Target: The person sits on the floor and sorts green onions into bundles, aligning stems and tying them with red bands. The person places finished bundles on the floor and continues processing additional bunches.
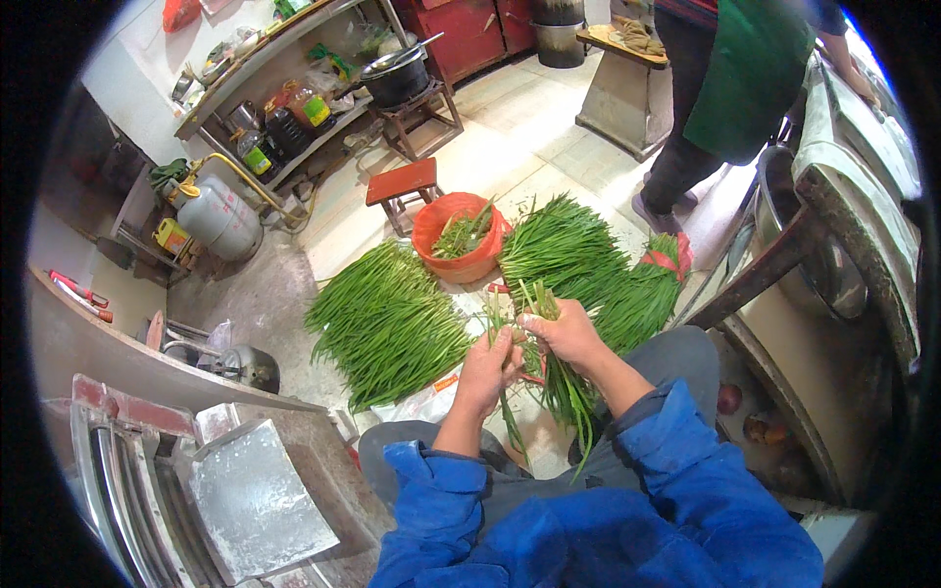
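Note:
My right hand (570, 334) grips a bunch of green garlic chives (570, 400), whose leaves hang down between my knees. Close beside it, my left hand (481, 371) pinches a few loose chive stalks (511, 426) near their upper ends. A broad pile of chives (390, 316) lies on the floor to the left. Another heap of chives (562, 246) spreads to the right, with more chives (639, 301) by a red plastic wrap (684, 257). Between the piles stands a bucket lined with an orange plastic bag (459, 270), holding chive trimmings (463, 235).
A small red stool (401, 182) stands behind the bucket. At left are a gas cylinder (220, 217) and a metal machine (257, 500). A wooden chair (764, 264) is close on my right. A person in a green apron (750, 81) stands at the back right.

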`<state>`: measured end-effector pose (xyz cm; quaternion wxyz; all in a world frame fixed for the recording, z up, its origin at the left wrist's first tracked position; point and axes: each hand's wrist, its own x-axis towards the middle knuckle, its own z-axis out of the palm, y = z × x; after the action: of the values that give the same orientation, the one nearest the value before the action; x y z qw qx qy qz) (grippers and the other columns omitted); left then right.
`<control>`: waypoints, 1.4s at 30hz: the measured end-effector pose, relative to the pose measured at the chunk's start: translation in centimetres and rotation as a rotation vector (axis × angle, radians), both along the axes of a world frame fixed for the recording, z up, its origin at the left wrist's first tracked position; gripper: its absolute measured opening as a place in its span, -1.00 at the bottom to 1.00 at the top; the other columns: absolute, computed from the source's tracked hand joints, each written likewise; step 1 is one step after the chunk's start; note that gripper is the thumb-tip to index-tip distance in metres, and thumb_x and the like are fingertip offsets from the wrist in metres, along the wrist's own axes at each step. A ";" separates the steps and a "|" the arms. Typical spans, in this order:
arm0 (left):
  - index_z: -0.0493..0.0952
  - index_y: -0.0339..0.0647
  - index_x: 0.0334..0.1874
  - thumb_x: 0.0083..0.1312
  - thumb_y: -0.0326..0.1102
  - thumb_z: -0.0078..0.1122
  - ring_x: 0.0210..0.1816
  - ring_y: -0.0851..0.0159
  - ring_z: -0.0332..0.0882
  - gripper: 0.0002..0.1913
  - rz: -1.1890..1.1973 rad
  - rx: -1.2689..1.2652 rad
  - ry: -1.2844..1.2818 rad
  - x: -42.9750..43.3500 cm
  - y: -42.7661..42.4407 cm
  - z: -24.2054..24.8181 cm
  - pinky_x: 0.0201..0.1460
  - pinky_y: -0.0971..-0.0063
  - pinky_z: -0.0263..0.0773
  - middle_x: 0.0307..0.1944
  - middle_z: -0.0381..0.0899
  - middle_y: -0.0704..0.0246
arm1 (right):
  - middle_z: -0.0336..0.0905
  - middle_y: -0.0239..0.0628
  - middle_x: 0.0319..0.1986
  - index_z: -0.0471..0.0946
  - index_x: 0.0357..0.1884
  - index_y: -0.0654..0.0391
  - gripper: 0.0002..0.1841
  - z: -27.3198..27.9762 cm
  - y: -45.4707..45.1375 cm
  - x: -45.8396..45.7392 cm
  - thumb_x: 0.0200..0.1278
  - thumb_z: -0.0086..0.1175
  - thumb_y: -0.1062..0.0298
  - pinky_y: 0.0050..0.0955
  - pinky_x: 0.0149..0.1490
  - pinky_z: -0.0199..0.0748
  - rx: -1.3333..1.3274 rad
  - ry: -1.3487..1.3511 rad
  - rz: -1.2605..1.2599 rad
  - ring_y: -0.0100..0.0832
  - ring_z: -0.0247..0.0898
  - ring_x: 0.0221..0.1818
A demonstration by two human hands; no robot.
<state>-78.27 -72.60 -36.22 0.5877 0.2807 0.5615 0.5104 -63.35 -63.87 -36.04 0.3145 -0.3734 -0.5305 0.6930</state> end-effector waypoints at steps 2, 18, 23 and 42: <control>0.49 -0.20 -0.13 0.57 -0.11 0.03 -0.68 0.59 0.16 -0.73 0.038 -0.047 -0.027 -0.3 0.1 0.0 -0.64 0.67 0.06 -0.58 0.39 0.53 | 0.52 -0.49 -0.51 0.64 -0.15 0.20 -0.85 -0.2 0.2 0.0 0.33 0.20 0.37 -0.54 -0.41 0.32 0.033 -0.025 -0.072 -0.62 0.33 -0.54; 0.53 -0.26 -0.02 0.59 -0.14 -0.04 -0.60 0.54 0.32 -0.70 0.333 -0.049 0.052 -1.8 1.0 -2.0 -0.56 0.64 0.22 -0.55 0.48 0.50 | 0.43 -0.41 -0.55 0.54 -0.26 0.22 -0.90 1.2 1.9 1.9 0.33 0.12 0.39 -0.48 -0.39 0.40 -0.010 0.332 -0.474 -0.52 0.36 -0.55; 0.51 -0.33 0.11 0.63 -0.16 -0.12 -0.56 0.50 0.30 -0.65 0.270 -0.014 0.051 -3.2 0.7 -1.9 -0.50 0.61 0.24 -0.51 0.43 0.49 | 0.67 -0.17 -0.30 0.45 -0.08 0.23 -0.86 1.7 1.7 2.1 0.41 0.03 0.43 -0.44 -0.14 0.56 0.078 0.351 -0.223 -0.40 0.61 -0.30; 0.56 -0.11 -0.14 0.56 -0.18 0.01 -0.59 0.63 0.20 -0.79 -0.109 -0.055 0.114 0.0 -0.2 -1.0 -0.58 0.68 0.05 -0.46 0.43 0.62 | 0.59 -0.37 -0.57 0.64 -0.40 0.22 -0.73 -0.6 -0.2 0.1 0.33 0.28 0.19 -0.46 -0.39 0.38 0.302 -0.268 0.005 -0.55 0.43 -0.55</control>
<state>-78.30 -72.77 -37.23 0.5893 0.3232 0.5916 0.4452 -63.23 -64.03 -36.68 0.2917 -0.4095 -0.6664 0.5505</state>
